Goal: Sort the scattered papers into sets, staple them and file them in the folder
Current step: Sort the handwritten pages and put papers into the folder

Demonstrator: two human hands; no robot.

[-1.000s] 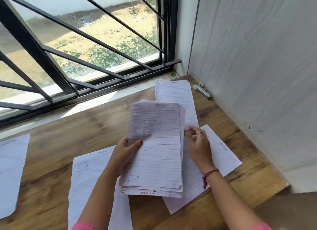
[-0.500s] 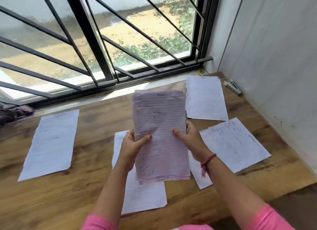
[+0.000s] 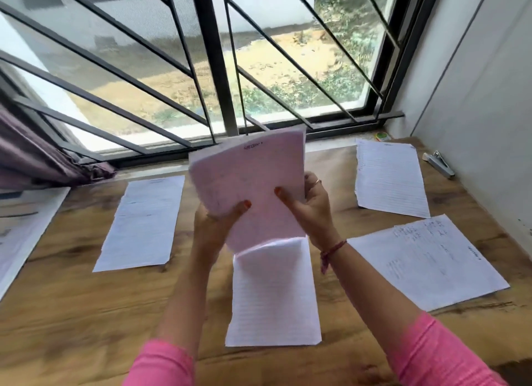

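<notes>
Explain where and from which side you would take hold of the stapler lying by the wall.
Take the stapler across the middle of its long body, from above. It lies flat on the table close to the wall, so the wall side is cramped.

— What colours by the left hand (image 3: 211,227)?
— A pinkish-white lined paper stack (image 3: 247,189) in it; orange-red nails, pink sleeve (image 3: 161,365).
— Beyond the right hand (image 3: 312,210)?
— White ruled sheet (image 3: 388,178), silver metal stapler (image 3: 439,164), brown wood-grain table (image 3: 72,313).
</notes>
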